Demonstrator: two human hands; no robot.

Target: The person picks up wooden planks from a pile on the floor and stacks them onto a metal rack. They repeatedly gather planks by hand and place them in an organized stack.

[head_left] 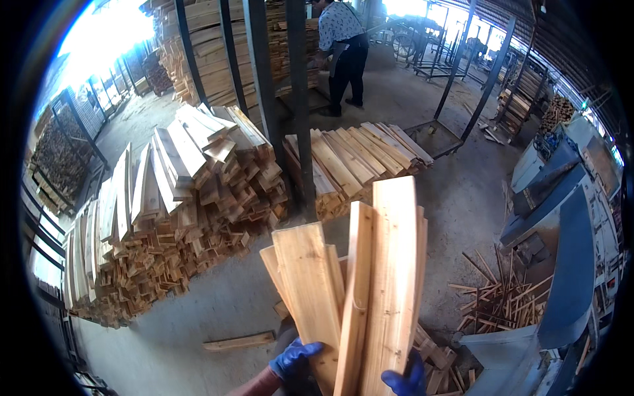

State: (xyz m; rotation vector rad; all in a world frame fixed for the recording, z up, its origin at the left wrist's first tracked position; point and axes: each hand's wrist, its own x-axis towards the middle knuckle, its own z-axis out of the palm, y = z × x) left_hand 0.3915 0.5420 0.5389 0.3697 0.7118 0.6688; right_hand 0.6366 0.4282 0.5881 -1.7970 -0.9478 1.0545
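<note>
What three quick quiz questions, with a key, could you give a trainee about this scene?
1. True or false: the left hand wears a red glove.
2. What do the left hand and right hand hold: A, metal pipes; B, wooden boards; C, a cardboard box?
3. On which side of the picture is the heap of thin sticks?

Key: 1. False, the glove is blue; 2. B; 3. The right side.

The bundle of boards [394, 264] was between the left hand [295, 358] and the right hand [406, 381]. Left of the bundle lay the board pile [175, 218], with a plank [239, 341] nearer on the floor [165, 346]. Beyond the bundle came the board stack [356, 157], then a co-worker [345, 46]. Right of the bundle sat a heap of wooden strips [507, 297], then a machine [569, 254].
</note>
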